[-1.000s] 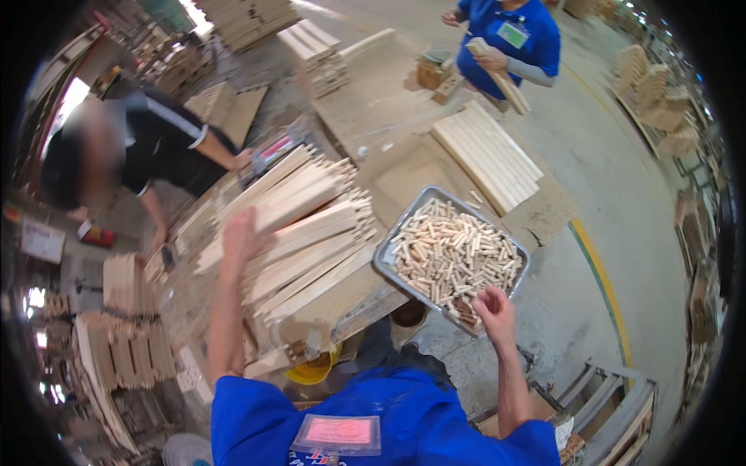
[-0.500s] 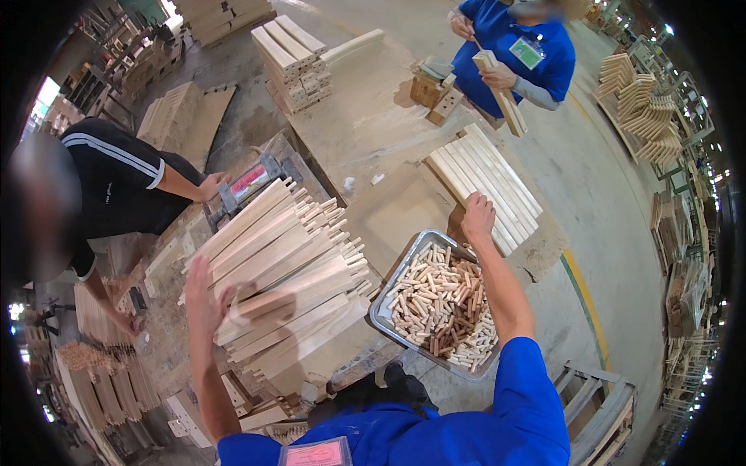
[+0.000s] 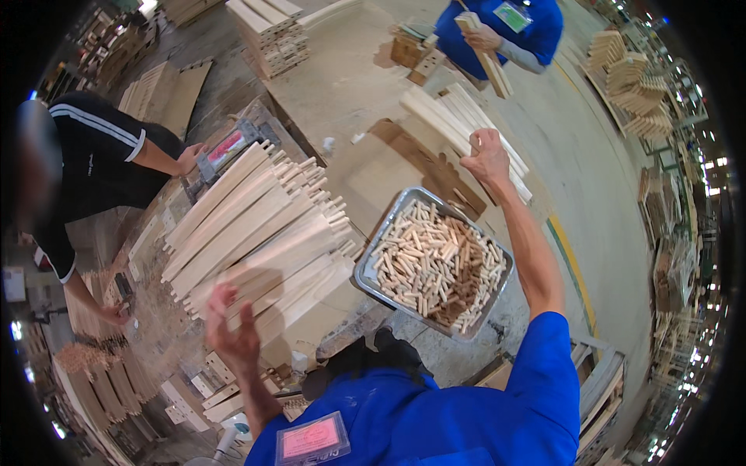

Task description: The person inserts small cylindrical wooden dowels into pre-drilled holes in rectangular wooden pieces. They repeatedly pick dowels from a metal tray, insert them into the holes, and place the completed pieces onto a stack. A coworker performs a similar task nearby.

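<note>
My right hand [image 3: 489, 159] is closed around the near end of pale wooden slats [image 3: 429, 115]; how many it grips is hidden by the fingers. More slats [image 3: 497, 136] lie just to the right of them. Below that hand, a grey metal tray [image 3: 371, 289] holds many short wooden dowels [image 3: 423, 256]. My left hand [image 3: 233, 330] hovers over the near left side of a broad pile of wooden pieces [image 3: 256, 225] with dowels sticking out of their ends. Its fingers are apart, slightly blurred, and hold nothing.
At left, a person in black [image 3: 101, 155] rests a hand by a machine with a red label [image 3: 225, 147]. Across the table, a person in blue [image 3: 505, 31] holds a wooden piece [image 3: 488, 58]. Stacked wood [image 3: 272, 39] stands at the far edge. A wooden pallet [image 3: 602, 388] is lower right.
My right hand has closed on the slats and shifted some, opening a gap in their row and baring brown cardboard. My left hand has drawn back toward me. The view has shifted.
</note>
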`<state>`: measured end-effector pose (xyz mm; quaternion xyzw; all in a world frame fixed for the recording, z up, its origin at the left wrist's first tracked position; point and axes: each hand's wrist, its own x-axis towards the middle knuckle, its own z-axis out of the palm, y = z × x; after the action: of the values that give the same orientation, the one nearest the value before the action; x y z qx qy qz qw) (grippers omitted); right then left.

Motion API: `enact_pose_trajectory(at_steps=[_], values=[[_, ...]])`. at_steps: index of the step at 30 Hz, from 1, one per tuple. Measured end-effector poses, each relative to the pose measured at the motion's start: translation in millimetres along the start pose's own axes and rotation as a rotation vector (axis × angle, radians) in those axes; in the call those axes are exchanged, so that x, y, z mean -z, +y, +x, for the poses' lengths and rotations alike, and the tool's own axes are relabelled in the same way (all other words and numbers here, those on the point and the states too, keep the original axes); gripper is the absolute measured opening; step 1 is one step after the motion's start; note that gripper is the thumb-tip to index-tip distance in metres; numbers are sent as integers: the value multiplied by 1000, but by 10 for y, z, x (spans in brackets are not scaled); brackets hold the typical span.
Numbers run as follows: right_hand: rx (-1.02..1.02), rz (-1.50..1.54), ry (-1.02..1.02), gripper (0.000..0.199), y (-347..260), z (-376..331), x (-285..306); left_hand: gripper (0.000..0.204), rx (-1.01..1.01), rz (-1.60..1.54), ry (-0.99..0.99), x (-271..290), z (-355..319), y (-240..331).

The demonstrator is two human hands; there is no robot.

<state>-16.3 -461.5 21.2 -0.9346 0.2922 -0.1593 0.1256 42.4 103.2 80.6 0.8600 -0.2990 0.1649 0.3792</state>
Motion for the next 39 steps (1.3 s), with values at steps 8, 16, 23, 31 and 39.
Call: enact_pose_trajectory(at_steps=[8,16,23,31,39], values=[[-354,1260,-263,76,328,-2177,1729,19,45,-475,-491,-1995,-161,1002],[-527,1152,-201,72,433,-4253,1904,31,-213,45,-815,-2953,-273,1916],[-481,1157,-240,73,524,-4757,1644,22,-274,46,-721,-2887,-222,1847],[-415,1119,-352,85,522,-4709,1382,23,3,-404,-631,-2682,-373,1750],[-375,1169,-467,94,386,-4578,1342,18,515,-872,-641,-2207,-521,2013]])
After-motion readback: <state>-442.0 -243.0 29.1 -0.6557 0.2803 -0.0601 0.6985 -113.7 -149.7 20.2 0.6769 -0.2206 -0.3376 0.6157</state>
